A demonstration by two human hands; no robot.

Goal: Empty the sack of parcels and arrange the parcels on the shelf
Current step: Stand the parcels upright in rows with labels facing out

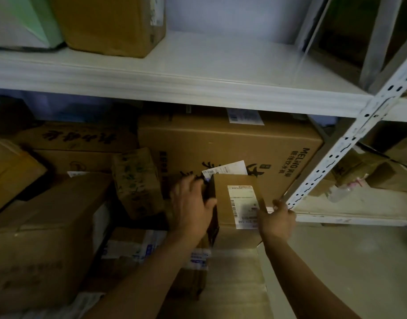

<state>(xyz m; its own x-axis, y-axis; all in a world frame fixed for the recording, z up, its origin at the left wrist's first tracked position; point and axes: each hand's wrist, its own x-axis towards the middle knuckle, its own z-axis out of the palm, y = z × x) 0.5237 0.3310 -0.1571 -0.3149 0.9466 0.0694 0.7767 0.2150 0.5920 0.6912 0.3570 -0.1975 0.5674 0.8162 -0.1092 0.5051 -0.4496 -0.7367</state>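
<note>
A small labelled parcel (237,199) sits in the lower shelf bay, just in front of the large MELING carton (232,143). The left hand (193,203) grips the parcel's left side, fingers curled round its edge. The right hand (277,218) clasps its right edge, near the white shelf upright (336,153).

White metal shelf (198,72), perforated upright (350,143) at right. Upper board: brown carton (110,21) at left, just beside a green-white package (20,19); rest bare. Lower level packed with cardboard boxes: large printed carton (232,143) at back, big box (43,238) front left, small labelled parcel (237,199) among them.
</note>
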